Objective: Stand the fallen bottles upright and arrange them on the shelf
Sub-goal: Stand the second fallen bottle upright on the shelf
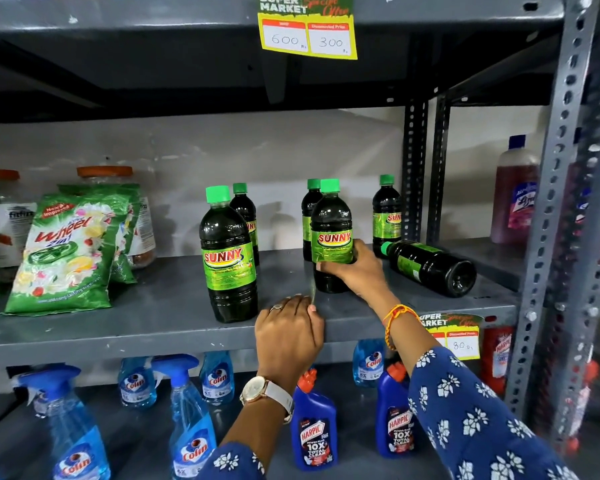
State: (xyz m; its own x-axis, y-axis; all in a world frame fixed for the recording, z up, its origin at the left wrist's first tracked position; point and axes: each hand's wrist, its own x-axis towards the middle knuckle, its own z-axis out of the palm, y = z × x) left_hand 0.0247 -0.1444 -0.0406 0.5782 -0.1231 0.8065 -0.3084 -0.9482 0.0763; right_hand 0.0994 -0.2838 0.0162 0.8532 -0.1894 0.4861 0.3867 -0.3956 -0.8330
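Dark green Sunny bottles with green caps stand on the grey middle shelf [153, 323]. My right hand [355, 271] grips one upright bottle [331, 230] around its label, its base on the shelf. To its left stands another upright bottle [227, 258] near the front edge. Three more stand behind: one [245, 209], one [309, 209] and one [387, 213]. A single bottle [433, 266] lies on its side at the right, cap pointing left. My left hand [288, 330] rests curled on the shelf's front edge, holding nothing.
Green Wheel detergent bags [66, 251] and orange-lidded jars [104, 174] fill the shelf's left part. A pink Lizol bottle [515, 192] stands beyond the perforated steel upright [551, 202]. Below are blue Colin sprayers [187, 417] and Harpic bottles [312, 431]. A yellow price tag [307, 27] hangs above.
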